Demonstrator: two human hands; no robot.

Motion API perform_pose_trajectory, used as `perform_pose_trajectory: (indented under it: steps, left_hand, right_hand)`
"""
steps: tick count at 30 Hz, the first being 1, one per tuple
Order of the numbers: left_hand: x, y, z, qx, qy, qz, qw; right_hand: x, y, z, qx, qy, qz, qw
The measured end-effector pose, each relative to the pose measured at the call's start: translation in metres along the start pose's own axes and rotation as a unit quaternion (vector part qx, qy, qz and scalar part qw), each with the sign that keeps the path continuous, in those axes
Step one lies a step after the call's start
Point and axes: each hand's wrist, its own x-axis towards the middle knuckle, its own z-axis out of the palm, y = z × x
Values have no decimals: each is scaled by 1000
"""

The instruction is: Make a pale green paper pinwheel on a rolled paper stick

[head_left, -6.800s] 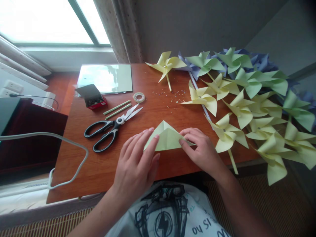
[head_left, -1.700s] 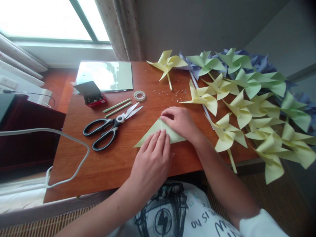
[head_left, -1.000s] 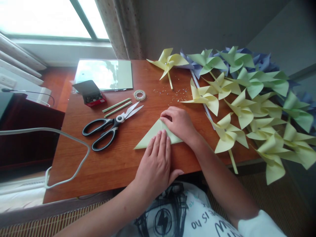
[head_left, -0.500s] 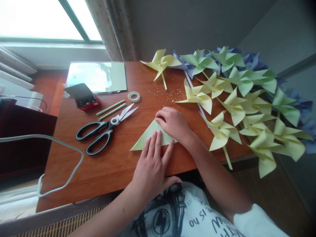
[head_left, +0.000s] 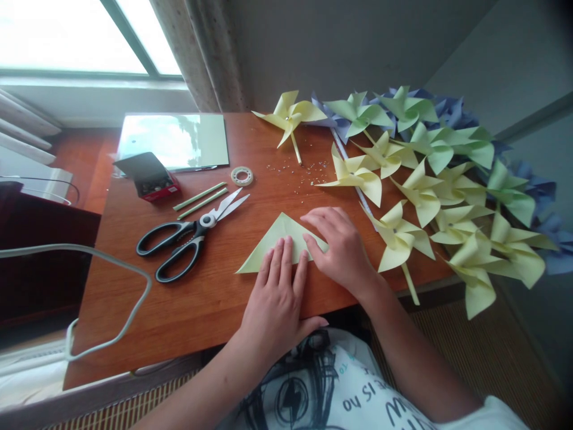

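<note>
A sheet of pale green paper (head_left: 283, 229), folded into a triangle, lies on the wooden table with its peak pointing away from me. My left hand (head_left: 276, 286) rests flat on its lower edge, fingers stretched out and thumb apart. Beside the triangle's right corner is my right hand (head_left: 338, 248), its fingers bent and thumb apart, with nothing visible between them; whether it touches the paper I cannot tell. Scissors (head_left: 197, 230) with black handles lie to the left, blades slightly apart and pointing away. Two thin green paper sticks (head_left: 201, 200) are just behind them.
A tape roll (head_left: 242, 175) and an opened small red box (head_left: 154, 179) stand behind the scissors. Farther back is a glossy flat sheet (head_left: 174, 140). Many paper pinwheels (head_left: 398, 236) crowd the right side, overhanging the table edge. Small scraps (head_left: 313, 172) dot the table. A white cable (head_left: 145, 286) loops at left.
My right hand has moved from the triangle's peak down and right to its right corner, and its fingers have spread. My left hand has stayed on the paper.
</note>
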Motion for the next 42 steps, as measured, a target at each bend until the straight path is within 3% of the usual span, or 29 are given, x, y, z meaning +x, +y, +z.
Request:
perform_pose_trajectory:
  steps: [4,8,20,24,28,35,42]
  left_hand:
    - [-1,0,0,-1,-3,4,1000]
    - [0,0,0,8,-4,3,1000]
    - [1,1,-1,22,10,5,1000]
    - [1,0,0,30,15,8,999]
    - [-1,-2,3,30,28,17,999]
    - [-4,-5,7,11,44,24,999]
    - [-6,-23,-5,33,29,80,996]
  right_hand:
    - [-28,1,3,0,-8,-10,1000]
    - [-37,3,12,-19,-1,-3,1000]
    - [-66,25,0,-61,98,71,991]
    - [-70,12,3,-22,118,29,992]
    - [-76,-4,16,1,70,-36,997]
    - [-90,-16,23,-92,-14,-18,996]
    - [-85,-22,17,-112,-31,-9,993]
